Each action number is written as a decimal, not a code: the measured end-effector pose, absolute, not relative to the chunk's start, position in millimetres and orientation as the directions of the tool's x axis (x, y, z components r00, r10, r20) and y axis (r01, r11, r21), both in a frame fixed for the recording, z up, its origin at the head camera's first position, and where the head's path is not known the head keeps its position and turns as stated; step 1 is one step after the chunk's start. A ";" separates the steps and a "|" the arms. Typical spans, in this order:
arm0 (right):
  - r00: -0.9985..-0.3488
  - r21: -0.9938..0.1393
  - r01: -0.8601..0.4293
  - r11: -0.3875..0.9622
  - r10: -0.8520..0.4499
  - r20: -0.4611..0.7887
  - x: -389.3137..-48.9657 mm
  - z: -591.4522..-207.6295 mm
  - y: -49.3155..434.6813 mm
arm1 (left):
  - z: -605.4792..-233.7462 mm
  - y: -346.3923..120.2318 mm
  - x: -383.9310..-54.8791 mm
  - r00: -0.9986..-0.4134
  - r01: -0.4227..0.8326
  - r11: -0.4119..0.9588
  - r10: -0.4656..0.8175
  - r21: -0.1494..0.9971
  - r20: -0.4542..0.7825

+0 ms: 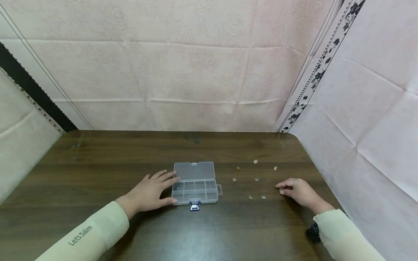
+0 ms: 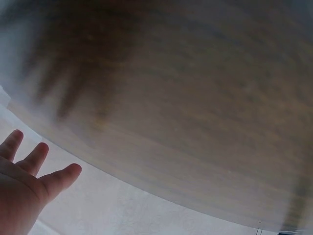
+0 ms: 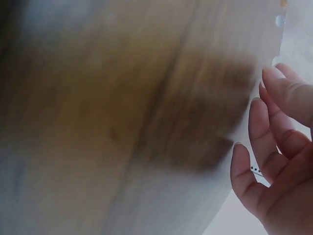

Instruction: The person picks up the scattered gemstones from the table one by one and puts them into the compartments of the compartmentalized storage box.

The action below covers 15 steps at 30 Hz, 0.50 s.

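Wood table (image 1: 117, 159), pale cloth (image 1: 196, 72); left hand (image 1: 150, 192) splayed, touching box (image 1: 195, 180); right hand (image 1: 298, 192), hold unclear.

- Head view: bright; glare (image 1: 198, 242) on near table (image 1: 130, 156); shadow beside left sleeve (image 1: 94, 232).
- Left wrist view: dim, table blurred; finger-shaped shadow smeared.
- Right wrist view: table out of focus, hand (image 3: 288, 181) sharper.

Free tabletop (image 1: 209, 235) fronts the box (image 1: 195, 185); small discs (image 1: 256, 179) obstruct its right.
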State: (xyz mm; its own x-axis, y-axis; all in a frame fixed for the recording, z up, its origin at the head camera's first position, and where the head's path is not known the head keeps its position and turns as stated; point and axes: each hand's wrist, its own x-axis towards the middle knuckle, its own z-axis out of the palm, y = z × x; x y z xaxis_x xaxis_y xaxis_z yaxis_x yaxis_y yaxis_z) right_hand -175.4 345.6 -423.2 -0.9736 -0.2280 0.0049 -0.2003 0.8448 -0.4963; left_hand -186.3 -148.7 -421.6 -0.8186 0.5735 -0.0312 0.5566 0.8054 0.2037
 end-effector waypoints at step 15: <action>-0.888 -0.316 -0.365 0.876 -0.226 0.401 -176.4 -418.7 326.3 | -420.5 -148.1 -184.7 -0.825 0.546 0.808 0.565 0.220 -0.027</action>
